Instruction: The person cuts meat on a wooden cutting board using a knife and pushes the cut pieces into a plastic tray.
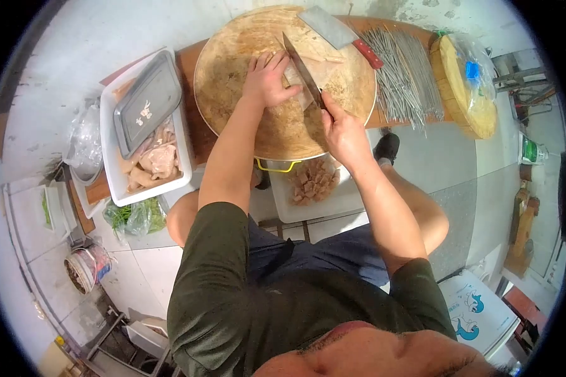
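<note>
My right hand (346, 135) is wrapped round the handle of a long knife (303, 70). Its blade points away from me over the round wooden chopping board (233, 50). Flat on the board, my left hand (270, 80) spreads its thumb and fingers just left of the blade. Beside and partly beneath that hand lies a thin pale piece of meat (321, 70), which the blade crosses; whether the edge touches it I cannot tell. At the board's far right rests a cleaver (328, 27) with a red handle.
Metal skewers (396, 72) lie right of the board, near another round wooden block (456, 94). A white tub (111, 144) of meat, partly covered by a grey tray (146, 103), stands left. Below the board, a white tray (352, 198) holds diced meat (314, 182). Bagged greens (135, 215) sit lower left.
</note>
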`<state>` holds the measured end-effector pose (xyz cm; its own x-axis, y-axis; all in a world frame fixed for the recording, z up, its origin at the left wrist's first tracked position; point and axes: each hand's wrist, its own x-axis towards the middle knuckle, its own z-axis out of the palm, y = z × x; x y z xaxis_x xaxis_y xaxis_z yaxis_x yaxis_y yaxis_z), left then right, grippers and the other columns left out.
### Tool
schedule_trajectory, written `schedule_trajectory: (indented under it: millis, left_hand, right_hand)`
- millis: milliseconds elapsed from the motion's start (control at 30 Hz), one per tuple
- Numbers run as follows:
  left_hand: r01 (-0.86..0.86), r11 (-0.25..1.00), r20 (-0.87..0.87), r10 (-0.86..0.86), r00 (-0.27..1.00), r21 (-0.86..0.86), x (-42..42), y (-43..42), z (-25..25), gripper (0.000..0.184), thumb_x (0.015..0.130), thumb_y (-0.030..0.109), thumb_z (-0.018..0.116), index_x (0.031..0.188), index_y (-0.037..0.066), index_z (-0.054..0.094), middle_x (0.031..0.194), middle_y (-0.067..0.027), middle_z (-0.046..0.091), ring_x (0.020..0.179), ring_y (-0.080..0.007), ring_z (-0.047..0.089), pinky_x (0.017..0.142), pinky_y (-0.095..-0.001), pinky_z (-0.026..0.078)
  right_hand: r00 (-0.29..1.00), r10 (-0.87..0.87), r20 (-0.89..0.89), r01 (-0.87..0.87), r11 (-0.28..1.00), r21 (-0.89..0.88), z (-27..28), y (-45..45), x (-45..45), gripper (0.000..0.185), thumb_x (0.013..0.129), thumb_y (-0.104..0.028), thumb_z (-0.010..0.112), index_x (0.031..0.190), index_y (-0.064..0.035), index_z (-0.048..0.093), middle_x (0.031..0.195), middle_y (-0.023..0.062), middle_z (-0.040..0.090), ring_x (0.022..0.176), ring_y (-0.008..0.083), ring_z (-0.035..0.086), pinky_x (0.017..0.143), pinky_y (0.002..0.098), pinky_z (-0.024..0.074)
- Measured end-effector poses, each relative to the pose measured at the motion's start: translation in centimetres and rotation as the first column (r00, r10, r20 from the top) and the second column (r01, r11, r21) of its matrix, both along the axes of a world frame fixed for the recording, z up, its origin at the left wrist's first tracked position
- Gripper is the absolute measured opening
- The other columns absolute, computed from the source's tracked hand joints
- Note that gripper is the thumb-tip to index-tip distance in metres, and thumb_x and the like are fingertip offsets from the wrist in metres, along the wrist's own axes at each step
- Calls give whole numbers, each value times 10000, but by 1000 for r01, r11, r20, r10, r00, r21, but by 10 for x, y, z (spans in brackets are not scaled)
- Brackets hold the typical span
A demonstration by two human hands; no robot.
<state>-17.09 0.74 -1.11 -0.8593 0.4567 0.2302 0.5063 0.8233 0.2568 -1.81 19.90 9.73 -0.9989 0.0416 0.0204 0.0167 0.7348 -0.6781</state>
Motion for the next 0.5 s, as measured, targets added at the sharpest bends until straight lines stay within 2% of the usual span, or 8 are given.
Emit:
schedule_trajectory:
  millis: [100, 200, 333, 500]
  left_hand:
    - [0, 1000, -7, 0, 1000, 7, 0, -1, -2, 946, 785, 676, 664, 1496, 78, 487, 1614, -97, 394, 1481, -384, 317, 1207, -567, 223]
    - [11, 1000, -26, -11, 1000, 18, -2, 0, -5, 941, 778, 666, 674, 1484, 69, 500, 1602, -110, 411, 1476, -379, 328, 1208, -560, 220]
    - [9, 1000, -27, -9, 1000, 13, -1, -1, -4, 927, 774, 648, 681, 1477, 67, 511, 1588, -123, 428, 1464, -381, 346, 1209, -552, 218]
    - [-13, 1000, -11, 13, 1000, -19, -1, 2, -5, 951, 759, 679, 664, 1488, 91, 502, 1610, -83, 395, 1492, -332, 303, 1223, -553, 186]
  right_hand:
    - [997, -16, 74, 14, 1000, 23, 12, -2, -5, 382, 1004, -180, 589, 1372, -79, 614, 1052, 283, 687, 1016, 455, 661, 883, 476, 536]
    - [1000, 17, 0, -17, 999, 50, 8, -1, -11, 407, 993, -196, 558, 1386, -96, 591, 930, 298, 687, 905, 458, 674, 811, 539, 523]
    - [999, 35, -1, -35, 996, 79, 4, -4, -15, 415, 984, -200, 572, 1384, -91, 594, 913, 293, 688, 879, 463, 676, 801, 545, 525]
    - [996, 34, -82, -27, 995, 92, -14, -4, -22, 406, 972, -202, 587, 1362, -93, 615, 884, 291, 687, 849, 467, 679, 787, 544, 533]
